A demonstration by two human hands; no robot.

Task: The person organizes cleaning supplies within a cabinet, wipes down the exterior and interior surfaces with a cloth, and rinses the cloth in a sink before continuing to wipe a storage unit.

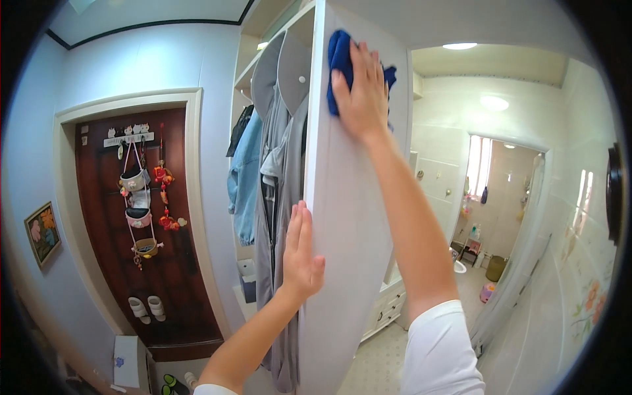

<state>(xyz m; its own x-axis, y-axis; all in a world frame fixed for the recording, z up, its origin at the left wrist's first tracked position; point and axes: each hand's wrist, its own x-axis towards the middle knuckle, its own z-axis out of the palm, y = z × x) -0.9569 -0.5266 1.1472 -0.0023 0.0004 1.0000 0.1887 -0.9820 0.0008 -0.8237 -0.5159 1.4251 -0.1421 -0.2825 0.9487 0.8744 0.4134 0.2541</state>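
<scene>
A bunched dark blue cloth (340, 72) lies high on the flat white side panel (352, 217) of a wardrobe. Over it is my right hand (363, 92), pressing the cloth to the panel with its fingers up. Lower down, my left hand (303, 257) rests at the panel's front edge, fingers stretched upward and thumb apart, with nothing in it. Just left of that edge hang grey garments (270, 184) and a light blue jacket (246, 174) in the open wardrobe.
A dark red-brown door (138, 250) with hanging baskets and slippers stands at left, near a framed flower picture (42, 235). A white cabinet (133, 362) is below. To the right, a doorway leads into a tiled bathroom with a bin (495, 268); white drawers (388, 306) stand behind the panel.
</scene>
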